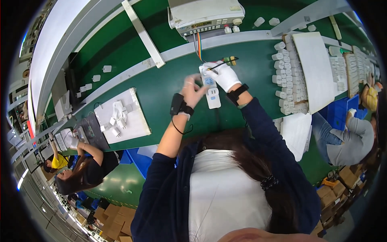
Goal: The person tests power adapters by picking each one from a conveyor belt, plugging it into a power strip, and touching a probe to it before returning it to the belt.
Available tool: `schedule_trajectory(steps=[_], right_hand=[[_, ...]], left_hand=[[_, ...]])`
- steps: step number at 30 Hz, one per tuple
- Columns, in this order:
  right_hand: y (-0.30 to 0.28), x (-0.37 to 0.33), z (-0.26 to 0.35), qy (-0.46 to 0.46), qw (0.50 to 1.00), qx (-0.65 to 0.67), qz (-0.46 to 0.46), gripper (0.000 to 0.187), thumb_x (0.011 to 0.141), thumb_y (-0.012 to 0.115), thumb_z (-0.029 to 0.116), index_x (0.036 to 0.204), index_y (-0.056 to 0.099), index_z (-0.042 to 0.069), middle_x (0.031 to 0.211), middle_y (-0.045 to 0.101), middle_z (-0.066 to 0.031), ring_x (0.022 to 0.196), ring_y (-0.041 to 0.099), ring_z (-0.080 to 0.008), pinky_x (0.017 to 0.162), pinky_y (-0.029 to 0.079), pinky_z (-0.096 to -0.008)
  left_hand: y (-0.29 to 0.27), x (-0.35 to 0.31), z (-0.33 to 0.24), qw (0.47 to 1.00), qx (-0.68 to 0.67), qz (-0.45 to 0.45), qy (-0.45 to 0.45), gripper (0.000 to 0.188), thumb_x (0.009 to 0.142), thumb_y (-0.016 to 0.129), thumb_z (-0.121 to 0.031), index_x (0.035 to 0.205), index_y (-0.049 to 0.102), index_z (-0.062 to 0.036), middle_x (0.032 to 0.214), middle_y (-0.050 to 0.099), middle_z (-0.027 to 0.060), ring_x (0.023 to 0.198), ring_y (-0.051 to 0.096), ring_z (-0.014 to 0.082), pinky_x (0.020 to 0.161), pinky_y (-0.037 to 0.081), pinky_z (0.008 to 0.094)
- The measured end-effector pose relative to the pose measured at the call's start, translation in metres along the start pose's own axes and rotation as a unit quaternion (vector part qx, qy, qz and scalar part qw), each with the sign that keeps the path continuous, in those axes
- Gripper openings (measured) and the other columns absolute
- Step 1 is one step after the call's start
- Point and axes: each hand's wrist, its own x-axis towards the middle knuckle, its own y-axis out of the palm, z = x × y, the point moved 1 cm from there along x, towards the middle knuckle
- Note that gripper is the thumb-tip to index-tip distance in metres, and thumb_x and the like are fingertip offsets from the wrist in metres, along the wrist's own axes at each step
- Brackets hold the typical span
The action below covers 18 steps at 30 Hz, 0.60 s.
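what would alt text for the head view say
A person's gloved right hand is at the far end of a white power strip on a green bench, the blurred left hand close beside it. White plug adapters sit in rows to the right.

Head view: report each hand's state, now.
Left hand: open, motion-blurred, by the white power strip.
Right hand: at the strip's far end; grip cannot be told.

I see a factory workshop: test instrument (206,19) top centre, rows of white adapters (279,64) right, cartons (117,222) lower left.
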Motion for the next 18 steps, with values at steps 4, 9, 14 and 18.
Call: schedule_trajectory(steps=[4,9,14,18], right_hand=[[-0.004,0.005,0.009,-0.074,0.995,-0.059,0.026,0.025,0.086,0.063,0.030,0.101,0.069,0.011,0.097,0.064,-0.0143,0.087,0.063,-0.0335,0.073,0.051,-0.0395],[-0.019,-0.016,0.029,-0.115,0.983,0.133,-0.054,0.025,0.086,0.064,0.029,0.099,0.070,0.009,0.094,0.065,-0.0128,0.084,0.064,-0.0317,0.072,0.051,-0.0378],[-0.012,-0.065,0.006,0.024,0.989,0.132,0.058,0.023,0.088,0.063,0.027,0.101,0.071,0.011,0.092,0.066,-0.0121,0.081,0.064,-0.0309,0.071,0.051,-0.0384],[-0.003,-0.075,0.000,0.041,0.994,0.073,0.069,0.018,0.087,0.062,0.026,0.096,0.072,0.013,0.085,0.065,-0.0109,0.077,0.064,-0.0291,0.069,0.051,-0.0390]], left_hand=[[0.000,0.039,0.001,0.998,-0.045,-0.001,0.053,0.055,0.077,0.075,-0.010,0.128,0.054,-0.0079,0.119,0.058,0.0125,0.077,0.063,0.0177,0.074,0.051,0.0296],[0.012,0.057,0.022,0.992,-0.046,0.116,-0.021,0.053,0.077,0.075,-0.009,0.126,0.055,-0.0063,0.113,0.059,0.0127,0.090,0.063,0.0217,0.079,0.053,0.0298],[0.011,0.057,0.032,0.972,-0.225,0.006,0.063,0.048,0.078,0.074,-0.010,0.124,0.059,-0.0078,0.109,0.060,0.0115,0.098,0.061,0.0213,0.082,0.051,0.0302],[-0.028,0.080,0.027,0.972,-0.159,-0.149,0.093,0.046,0.078,0.072,-0.008,0.122,0.060,-0.0086,0.106,0.061,0.0101,0.094,0.061,0.0244,0.086,0.050,0.0325]])
